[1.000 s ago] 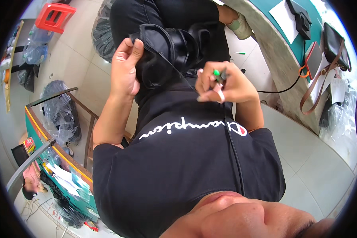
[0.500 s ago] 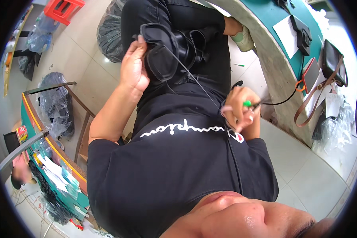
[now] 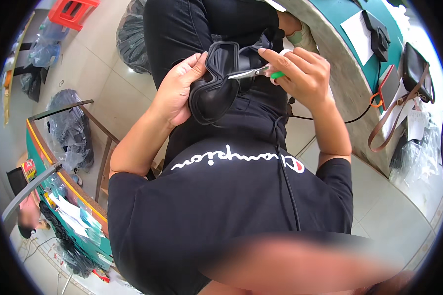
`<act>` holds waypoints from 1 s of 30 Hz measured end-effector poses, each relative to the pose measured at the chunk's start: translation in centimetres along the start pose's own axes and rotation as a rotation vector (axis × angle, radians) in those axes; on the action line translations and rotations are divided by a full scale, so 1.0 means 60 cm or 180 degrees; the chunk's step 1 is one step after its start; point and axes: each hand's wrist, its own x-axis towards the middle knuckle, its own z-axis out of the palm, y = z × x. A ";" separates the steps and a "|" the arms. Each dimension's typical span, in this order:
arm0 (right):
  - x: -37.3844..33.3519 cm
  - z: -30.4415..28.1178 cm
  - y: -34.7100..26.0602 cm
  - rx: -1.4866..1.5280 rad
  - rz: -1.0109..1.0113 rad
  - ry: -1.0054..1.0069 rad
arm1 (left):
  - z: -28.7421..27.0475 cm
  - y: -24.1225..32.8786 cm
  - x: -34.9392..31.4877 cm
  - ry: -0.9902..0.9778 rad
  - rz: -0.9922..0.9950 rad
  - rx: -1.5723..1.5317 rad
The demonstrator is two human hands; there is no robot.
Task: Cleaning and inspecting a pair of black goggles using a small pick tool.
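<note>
My left hand (image 3: 180, 88) grips the left edge of a black, goggle-shaped padded piece (image 3: 212, 103) above my lap. Its thumb and fingers pinch the rim. The piece has two rounded lobes with raised edges. In my right hand (image 3: 300, 73) is a pair of scissors (image 3: 248, 73) with green on the handle. The blades point left and lie at the middle of the padded piece, close to the notch between its lobes. Whether they touch a thread there, I cannot tell. More black parts (image 3: 266, 46) sit behind the scissors, partly hidden by my right hand.
A teal table (image 3: 330, 14) curves along the right, bearing a black device (image 3: 376, 37) and a small black bag (image 3: 417, 71) with a brown strap. A dark plastic bag (image 3: 133, 42) and a red stool (image 3: 74, 12) stand on the floor. Another teal table (image 3: 49, 162) is at left.
My right hand has moved up and left from beside my shirt, bringing the scissors to the padded piece. The long strand stretched between piece and right hand no longer shows. The piece has tilted.
</note>
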 end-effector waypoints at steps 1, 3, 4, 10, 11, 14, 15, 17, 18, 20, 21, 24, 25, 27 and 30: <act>0.009 -0.008 0.005 -0.0062 -0.0286 -0.0124 | 0.005 0.002 -0.001 0.0171 -0.0095 -0.0010; 0.013 -0.027 0.025 0.0781 -0.0099 -0.0579 | -0.002 -0.002 0.000 0.0114 -0.0123 -0.0036; 0.026 -0.049 0.021 0.1351 0.0029 -0.0776 | -0.006 -0.003 0.000 0.0052 -0.0149 -0.0069; 0.048 -0.052 0.032 -0.0125 -0.0840 0.0133 | 0.011 0.002 -0.006 -0.0093 -0.0242 -0.0248; 0.048 -0.040 0.033 -0.0278 -0.1038 0.0159 | 0.015 0.005 -0.008 -0.0100 -0.0233 -0.0240; 0.047 -0.020 0.030 -0.0734 -0.1398 0.0263 | 0.014 0.007 -0.012 -0.0259 -0.0663 -0.0791; 0.048 -0.018 0.032 -0.0809 -0.1494 0.0325 | 0.006 0.004 -0.011 -0.0400 -0.0748 -0.0831; 0.053 -0.012 0.036 -0.0876 -0.1595 0.0391 | -0.006 0.001 -0.014 -0.0533 -0.0827 -0.0873; 0.057 -0.007 0.041 -0.0932 -0.1667 0.0519 | -0.010 -0.001 -0.015 -0.0471 -0.0936 -0.0996; 0.062 0.002 0.047 -0.0961 -0.1756 0.0663 | -0.016 -0.003 -0.014 -0.0418 -0.1039 -0.1132; 0.061 0.003 0.047 -0.0961 -0.1765 0.0656 | -0.019 -0.004 -0.013 -0.0495 -0.1060 -0.1114; 0.060 0.002 0.045 -0.0997 -0.1763 0.0540 | -0.009 0.000 -0.015 -0.0538 -0.1079 -0.1111; 0.060 0.003 0.045 -0.1020 -0.1760 0.0577 | -0.007 0.001 -0.016 -0.0503 -0.1098 -0.1151; 0.062 0.002 0.044 -0.1038 -0.1768 0.0610 | -0.015 -0.001 -0.016 -0.0609 -0.1110 -0.1180; 0.065 0.002 0.044 -0.1118 -0.1893 0.0694 | -0.016 -0.003 -0.017 -0.0695 -0.1159 -0.1262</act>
